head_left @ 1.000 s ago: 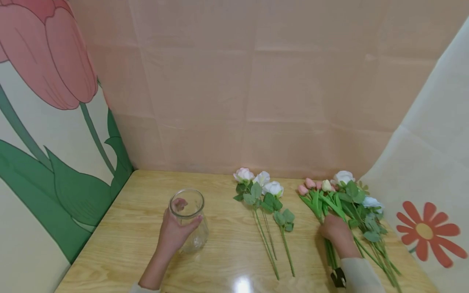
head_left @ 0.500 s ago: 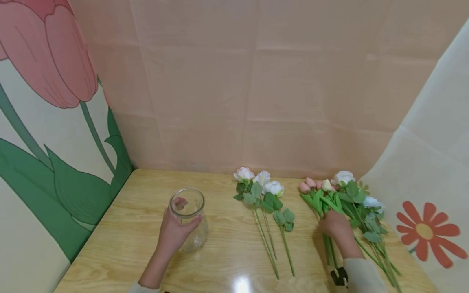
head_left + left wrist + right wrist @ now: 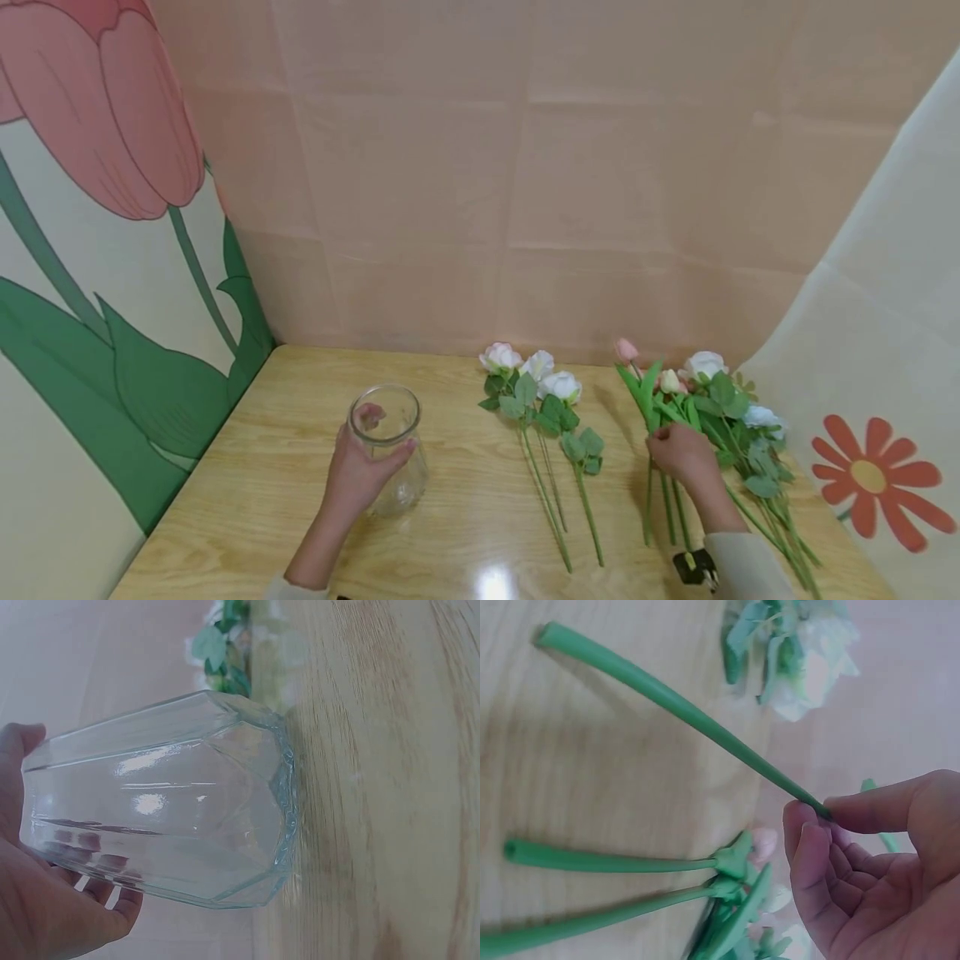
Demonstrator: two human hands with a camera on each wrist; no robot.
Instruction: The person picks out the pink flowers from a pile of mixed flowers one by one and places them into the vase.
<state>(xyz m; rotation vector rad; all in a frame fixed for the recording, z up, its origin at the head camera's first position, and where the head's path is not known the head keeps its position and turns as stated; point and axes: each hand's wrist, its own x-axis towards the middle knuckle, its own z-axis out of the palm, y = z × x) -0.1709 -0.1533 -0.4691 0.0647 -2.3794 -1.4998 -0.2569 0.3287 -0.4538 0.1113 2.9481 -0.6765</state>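
Observation:
On the left half of the table stands a clear glass vase, upright and with nothing inside. My left hand grips it around the upper part, thumb on the near side; the left wrist view shows its faceted base on the wood. Over at the right, my right hand pinches the stem of a pink tulip between thumb and fingertips. In the right wrist view that green stem is raised above the table. More tulips lie beside and under this hand.
Several white and pale pink roses lie mid-table, stems toward me. Farther right are a white rose and a pale blue flower with leafy stems. A small black object sits by my right sleeve. Cloth backdrops border the table.
My right hand has separated one pink tulip from the bunch and lifted it a little, its head now higher and apart. The left hand and vase have stayed in place.

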